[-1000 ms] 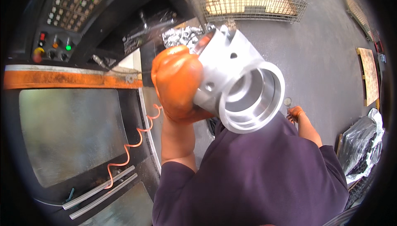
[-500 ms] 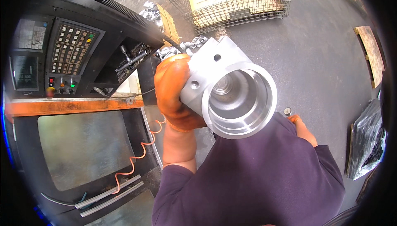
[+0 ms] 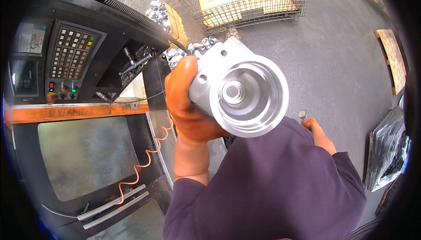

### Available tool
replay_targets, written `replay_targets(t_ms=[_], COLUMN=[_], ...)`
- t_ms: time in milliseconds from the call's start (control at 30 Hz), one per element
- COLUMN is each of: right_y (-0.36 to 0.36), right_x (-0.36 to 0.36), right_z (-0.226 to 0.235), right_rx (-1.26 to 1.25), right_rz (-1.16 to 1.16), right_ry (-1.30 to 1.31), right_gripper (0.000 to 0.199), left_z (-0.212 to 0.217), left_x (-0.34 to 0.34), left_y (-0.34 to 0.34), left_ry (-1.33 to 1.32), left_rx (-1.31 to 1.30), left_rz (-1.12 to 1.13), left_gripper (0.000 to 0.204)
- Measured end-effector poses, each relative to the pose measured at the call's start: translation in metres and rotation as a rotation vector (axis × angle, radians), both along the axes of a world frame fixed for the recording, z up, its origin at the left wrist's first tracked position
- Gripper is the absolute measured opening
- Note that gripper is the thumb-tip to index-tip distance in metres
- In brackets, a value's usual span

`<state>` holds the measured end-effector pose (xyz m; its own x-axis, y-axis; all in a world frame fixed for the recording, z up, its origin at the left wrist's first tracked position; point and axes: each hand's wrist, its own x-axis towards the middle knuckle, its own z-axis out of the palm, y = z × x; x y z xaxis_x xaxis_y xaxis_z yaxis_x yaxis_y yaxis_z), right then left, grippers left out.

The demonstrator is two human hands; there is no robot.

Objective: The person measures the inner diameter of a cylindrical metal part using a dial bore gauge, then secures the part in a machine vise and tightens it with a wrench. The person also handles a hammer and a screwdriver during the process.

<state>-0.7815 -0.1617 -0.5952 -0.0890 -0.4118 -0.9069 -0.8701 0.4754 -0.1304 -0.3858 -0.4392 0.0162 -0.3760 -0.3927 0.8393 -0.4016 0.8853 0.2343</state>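
In my left hand, in an orange glove, I grip a silvery machined metal cylinder housing by its side. Its wide round bore faces up at me, with a smaller stepped hole at the bottom. Two small drilled holes show on its outer wall. Down by my right side, my right hand, also orange-gloved, is closed round a dial gauge. Only the gauge's round face shows; the rest is hidden, and so are most of the fingers.
A machine control panel with keys and lit buttons stands on the left, above a windowed door. A coiled orange hose hangs beside it. Ahead lie metal castings and a wire mesh cage. A wooden pallet and a plastic-wrapped stack are on the right.
The housing has moved slightly up and left and tilted, so its bore's bottom hole shows more fully. My right hand stays low at my side with the gauge.
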Motion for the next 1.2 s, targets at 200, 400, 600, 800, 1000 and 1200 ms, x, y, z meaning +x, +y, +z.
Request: replay_targets(t_ms=[200, 400, 600, 800, 1000, 1200], right_y=[-0.012, -0.026, -0.011, -0.011, -0.024, -0.044], right_x=[-0.010, 0.012, -0.003, -0.006, -0.011, -0.019], right_z=[-0.005, 0.038, 0.005, 0.002, 0.018, 0.047], right_rx=[-0.040, -0.077, -0.064, -0.050, -0.031, 0.042], right_rz=[0.199, 0.504, 0.229, 0.149, 0.056, -0.160], right_ry=[0.005, -0.022, 0.015, 0.018, -0.011, -0.143], right_gripper=[0.037, 0.032, 0.032, 0.036, 0.035, 0.029], left_z=[-0.009, -0.025, -0.018, -0.045, -0.143, -0.222], left_x=[0.010, 0.013, 0.018, 0.026, 0.022, 0.070], left_y=[0.004, -0.002, -0.001, -0.019, -0.030, 0.025], left_ry=[0.080, 0.135, 0.119, 0.099, 0.270, 0.836], left_rx=[0.053, 0.045, -0.014, -0.023, 0.614, 1.317], left_rz=[0.012, -0.066, -0.059, -0.070, 0.054, 0.182], left_gripper=[0.103, 0.081, 0.082, 0.083, 0.109, 0.074])
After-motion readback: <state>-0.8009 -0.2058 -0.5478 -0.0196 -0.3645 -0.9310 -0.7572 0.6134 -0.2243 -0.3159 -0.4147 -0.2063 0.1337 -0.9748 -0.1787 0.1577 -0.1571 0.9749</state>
